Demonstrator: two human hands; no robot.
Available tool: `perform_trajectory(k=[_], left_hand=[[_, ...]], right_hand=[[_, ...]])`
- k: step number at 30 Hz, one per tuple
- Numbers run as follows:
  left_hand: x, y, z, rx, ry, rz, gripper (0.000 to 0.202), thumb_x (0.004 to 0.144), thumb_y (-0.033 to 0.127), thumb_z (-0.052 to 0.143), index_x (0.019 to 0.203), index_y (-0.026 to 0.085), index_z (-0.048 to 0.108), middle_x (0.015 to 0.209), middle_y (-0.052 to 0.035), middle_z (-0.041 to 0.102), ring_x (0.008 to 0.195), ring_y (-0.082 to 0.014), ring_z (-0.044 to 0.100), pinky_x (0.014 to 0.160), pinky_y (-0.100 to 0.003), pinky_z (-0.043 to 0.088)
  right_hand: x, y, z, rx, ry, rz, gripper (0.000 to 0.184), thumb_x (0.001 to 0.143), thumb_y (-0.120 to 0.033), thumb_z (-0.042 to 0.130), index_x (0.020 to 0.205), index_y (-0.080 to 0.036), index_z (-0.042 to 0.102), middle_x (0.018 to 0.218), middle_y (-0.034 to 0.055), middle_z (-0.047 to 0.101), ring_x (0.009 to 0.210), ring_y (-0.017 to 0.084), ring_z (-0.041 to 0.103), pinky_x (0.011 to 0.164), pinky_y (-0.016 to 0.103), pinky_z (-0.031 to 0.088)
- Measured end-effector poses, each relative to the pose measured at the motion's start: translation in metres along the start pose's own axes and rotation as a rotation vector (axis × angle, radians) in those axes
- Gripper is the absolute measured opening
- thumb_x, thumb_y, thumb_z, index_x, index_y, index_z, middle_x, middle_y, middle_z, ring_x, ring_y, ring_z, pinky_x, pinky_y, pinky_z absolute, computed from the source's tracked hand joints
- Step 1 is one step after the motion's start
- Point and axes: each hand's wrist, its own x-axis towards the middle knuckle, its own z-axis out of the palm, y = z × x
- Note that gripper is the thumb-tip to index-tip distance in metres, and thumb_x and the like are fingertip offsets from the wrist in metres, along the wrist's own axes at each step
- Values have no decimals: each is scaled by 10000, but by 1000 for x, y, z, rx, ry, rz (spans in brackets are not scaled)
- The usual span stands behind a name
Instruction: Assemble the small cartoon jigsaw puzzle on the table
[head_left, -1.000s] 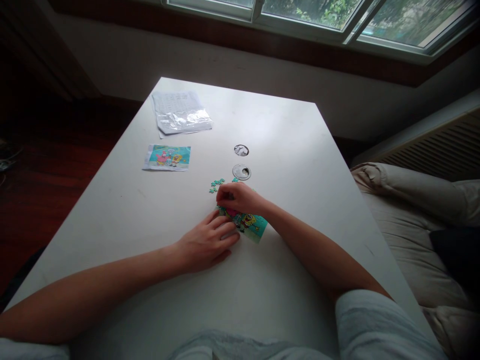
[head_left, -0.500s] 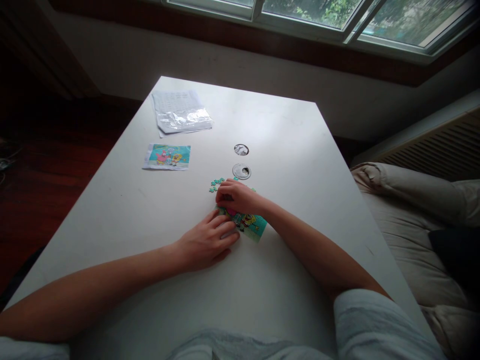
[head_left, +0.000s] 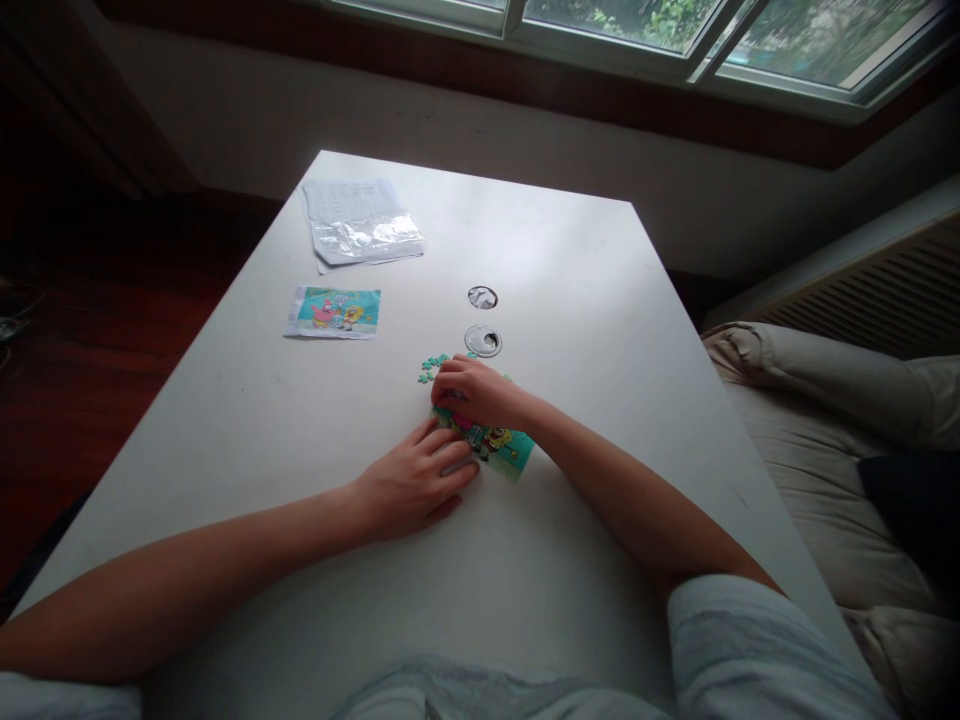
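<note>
A partly covered jigsaw puzzle (head_left: 512, 449), teal with cartoon figures, lies at a slant on the white table. My left hand (head_left: 412, 478) rests flat with fingers spread, its fingertips on the puzzle's near left edge. Over the puzzle's far left part, my right hand (head_left: 474, 390) is closed with thumb and fingers bent together. Whatever is between those fingertips is hidden. Several loose green puzzle pieces (head_left: 427, 370) lie just beyond the right hand, some of them partly covered by it. To the left, a picture sheet (head_left: 339, 312) shows similar cartoon figures.
Papers with a clear plastic bag (head_left: 366, 238) lie at the table's far left corner. Two round metal-rimmed fittings (head_left: 483, 341) are set in the table (head_left: 570, 300) beyond my hands. A beige cushioned seat (head_left: 787, 450) stands along the right side, and a window (head_left: 622, 30) is behind.
My right hand's fingers have shifted slightly, and a little more of the puzzle's green left corner shows beneath them. My left hand stays in place.
</note>
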Motion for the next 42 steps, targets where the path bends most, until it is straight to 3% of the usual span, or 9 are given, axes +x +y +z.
perform_trajectory(k=[6,15,20,24,28,34,42], left_hand=[[-2,0,1,6,4,0,349,930,283,573,1261,173,587,1255,-139,590,1204,-302,500,1151,-558,341],[-2,-1,5,16,17,-17,355,929,271,567,1272,177,585,1282,-147,588,1238,-306,501,1157,-564,338],[-2,-1,2,20,18,-29,330,944,265,542,1255,168,591,1323,-143,579,1276,-302,490,1150,-528,373],[-1,-3,-4,91,67,-135,310,954,226,506,1241,155,599,1328,-145,585,1278,-298,505,1152,-517,385],[-1,-7,-6,160,99,-246,358,958,212,496,1301,135,568,1356,-172,571,1287,-316,513,1139,-545,393],[1,-8,-4,155,50,-179,366,953,218,518,1297,98,551,1335,-182,574,1287,-307,512,1105,-462,453],[1,-6,-7,158,10,-186,349,968,265,520,1295,142,528,1322,-166,573,1257,-291,544,1069,-443,483]], right_hand=[[-1,-2,-4,-75,17,104,22,866,-216,682,871,-194,681,909,49,617,876,189,500,793,291,359],[3,2,0,-82,71,163,102,842,-238,710,781,-176,656,792,24,618,782,161,490,722,273,323],[-1,13,-4,36,129,183,116,896,-270,622,839,-178,663,726,-11,597,696,128,480,670,253,327],[-4,22,-7,179,159,214,173,913,-327,585,867,-178,660,668,-39,568,626,107,452,638,245,337],[-6,26,-7,262,276,249,231,909,-404,588,863,-185,648,644,-45,514,599,105,409,596,245,328],[-6,40,-5,286,587,381,266,903,-446,589,858,-188,636,642,-33,485,601,116,388,583,258,321],[-6,54,-9,304,776,411,259,885,-444,615,800,-199,619,629,-35,459,595,118,387,583,272,324]])
